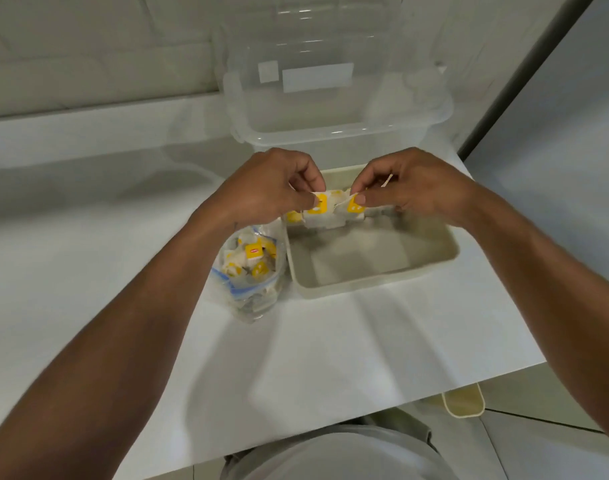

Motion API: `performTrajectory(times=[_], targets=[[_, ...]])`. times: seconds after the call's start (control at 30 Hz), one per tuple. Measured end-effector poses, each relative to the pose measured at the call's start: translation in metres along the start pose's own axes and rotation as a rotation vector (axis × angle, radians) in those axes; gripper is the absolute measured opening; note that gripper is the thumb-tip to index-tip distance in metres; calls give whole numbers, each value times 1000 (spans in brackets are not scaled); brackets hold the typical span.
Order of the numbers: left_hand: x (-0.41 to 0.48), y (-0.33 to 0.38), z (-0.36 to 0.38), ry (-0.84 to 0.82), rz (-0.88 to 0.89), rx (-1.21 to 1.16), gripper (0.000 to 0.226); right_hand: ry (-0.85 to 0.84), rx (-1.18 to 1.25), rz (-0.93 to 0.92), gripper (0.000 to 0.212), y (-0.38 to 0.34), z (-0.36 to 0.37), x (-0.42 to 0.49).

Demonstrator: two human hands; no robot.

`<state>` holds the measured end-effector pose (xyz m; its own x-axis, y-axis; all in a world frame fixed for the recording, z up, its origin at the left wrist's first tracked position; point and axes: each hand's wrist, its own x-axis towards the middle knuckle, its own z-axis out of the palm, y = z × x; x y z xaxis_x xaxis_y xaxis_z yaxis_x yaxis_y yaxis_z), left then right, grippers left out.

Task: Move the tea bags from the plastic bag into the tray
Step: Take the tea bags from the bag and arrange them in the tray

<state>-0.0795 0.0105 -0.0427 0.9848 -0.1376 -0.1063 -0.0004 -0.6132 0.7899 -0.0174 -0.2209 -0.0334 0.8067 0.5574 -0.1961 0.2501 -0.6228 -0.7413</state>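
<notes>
Your left hand (275,188) and right hand (412,188) each pinching a yellow tag on a clump of tea bags (322,213), held over the tray (365,284) at its far-left corner, plastic bag (251,275) with more just left of it on the bench (88,254), clear tub (331,105) behind.

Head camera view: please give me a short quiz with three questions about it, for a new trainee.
1. True or false: the plastic bag lies inside the tray.
2. What do the left hand and the right hand pinch? A. tea bags B. a spoon C. a lid
3. Fill in: behind the tray stands a clear plastic ___.
Key: 1 false, the plastic bag lies beside the tray; 2 A; 3 box.
</notes>
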Motion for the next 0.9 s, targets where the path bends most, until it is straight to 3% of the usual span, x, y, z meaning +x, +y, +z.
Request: performTrajectory(times=[0.27,0.43,0.63,0.83,0.9], targets=[[52,32,45,59,-63,278,14,5,-339,35,12,45,-52,19],[75,30,78,111,-99,305,15,69,-565,51,7,70,-53,28],[95,22,108,168,-174,306,25,163,-841,-77,12,93,-34,34],[109,17,118,-33,-205,400,16,40,-977,-92,17,100,-33,32],[115,15,121,-24,-194,406,14,27,-1028,-103,18,99,-34,36]])
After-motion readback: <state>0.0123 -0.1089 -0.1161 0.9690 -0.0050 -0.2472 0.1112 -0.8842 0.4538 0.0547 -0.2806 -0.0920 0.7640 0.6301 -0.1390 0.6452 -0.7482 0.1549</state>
